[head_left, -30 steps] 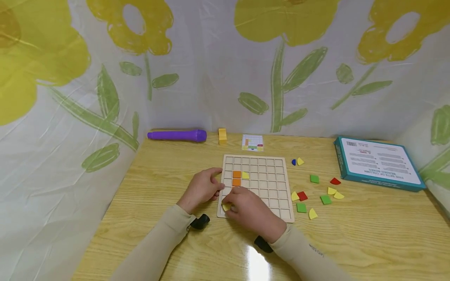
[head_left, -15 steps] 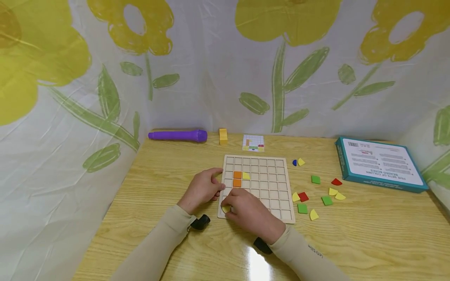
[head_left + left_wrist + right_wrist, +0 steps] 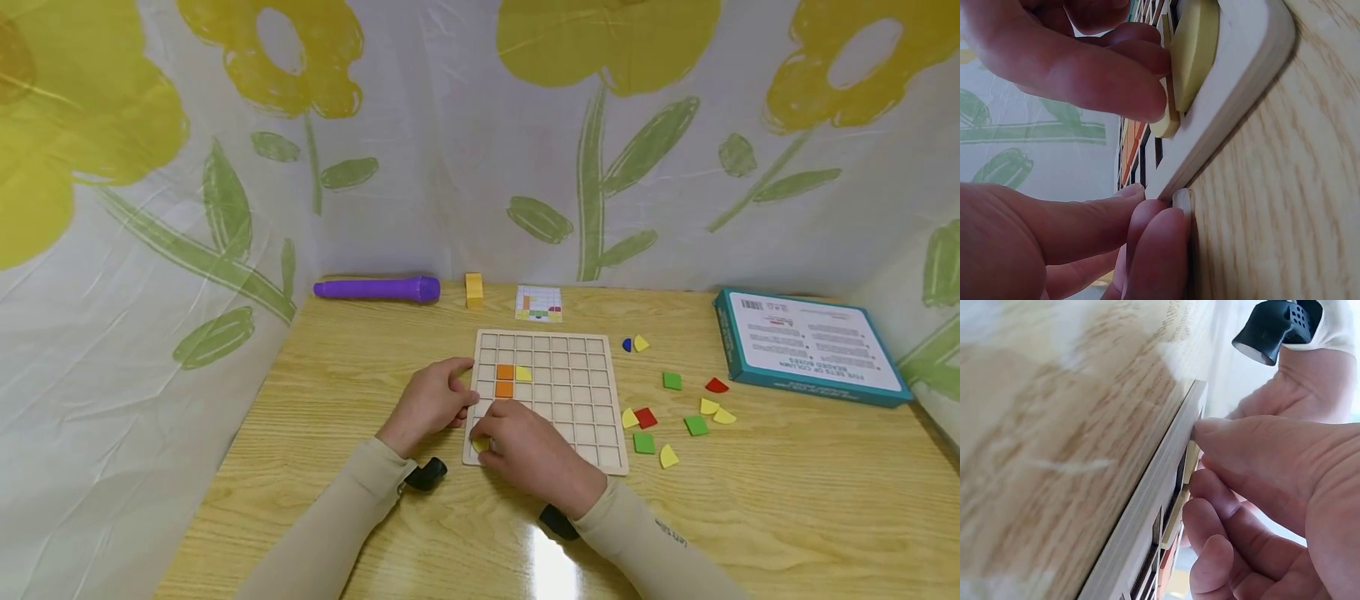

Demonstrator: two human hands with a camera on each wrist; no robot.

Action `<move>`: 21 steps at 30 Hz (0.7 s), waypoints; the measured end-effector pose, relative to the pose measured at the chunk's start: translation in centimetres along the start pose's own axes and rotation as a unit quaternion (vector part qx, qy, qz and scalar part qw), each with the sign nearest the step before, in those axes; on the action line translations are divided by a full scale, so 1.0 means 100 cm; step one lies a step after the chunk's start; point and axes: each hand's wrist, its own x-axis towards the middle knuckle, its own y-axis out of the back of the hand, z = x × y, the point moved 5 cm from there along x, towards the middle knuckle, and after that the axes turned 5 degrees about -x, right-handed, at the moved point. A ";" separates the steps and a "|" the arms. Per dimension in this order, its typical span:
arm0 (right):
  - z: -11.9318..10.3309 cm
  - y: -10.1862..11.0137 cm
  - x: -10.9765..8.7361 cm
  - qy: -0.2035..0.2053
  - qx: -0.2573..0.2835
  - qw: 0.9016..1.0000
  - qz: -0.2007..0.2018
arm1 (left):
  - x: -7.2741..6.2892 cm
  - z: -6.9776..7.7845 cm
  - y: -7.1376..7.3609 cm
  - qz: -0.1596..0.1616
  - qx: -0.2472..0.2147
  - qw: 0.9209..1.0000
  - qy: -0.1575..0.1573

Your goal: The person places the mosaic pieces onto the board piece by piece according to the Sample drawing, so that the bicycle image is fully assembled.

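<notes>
A pale wooden grid board [image 3: 582, 412] lies on the table. My left hand [image 3: 429, 402] holds its left edge between thumb and fingers. Near the board's front left corner, my right hand [image 3: 536, 454] has its thumb and finger at a yellow tile [image 3: 480, 445], which they partly cover. Two yellow pieces show beside the right fingers in the left wrist view, the nearer one a thick yellow tile [image 3: 1196, 56]. Farther up the board sit two orange tiles [image 3: 505, 389] and a yellow tile with a curved side [image 3: 523, 374]. The right hand hides several cells.
Right of the board lie several loose green, red, yellow and blue tiles, including a green square [image 3: 696, 425]. A pattern card [image 3: 538, 304], a yellow-orange block [image 3: 474, 290] and a purple microphone [image 3: 378, 289] are behind. A teal box [image 3: 813, 346] stands at right.
Almost nothing differs: the right fingers have shifted very slightly at the yellow tile. The left hand keeps its place on the board's edge.
</notes>
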 end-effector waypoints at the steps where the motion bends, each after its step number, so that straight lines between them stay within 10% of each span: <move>1: 0.000 0.000 0.000 0.000 -0.001 1.000 0.000 | 0.000 0.000 0.000 0.001 0.000 1.000 0.000; 21: 0.002 0.001 0.001 -0.007 0.007 1.000 -0.010 | 0.001 -0.001 -0.001 -0.003 -0.004 1.000 0.005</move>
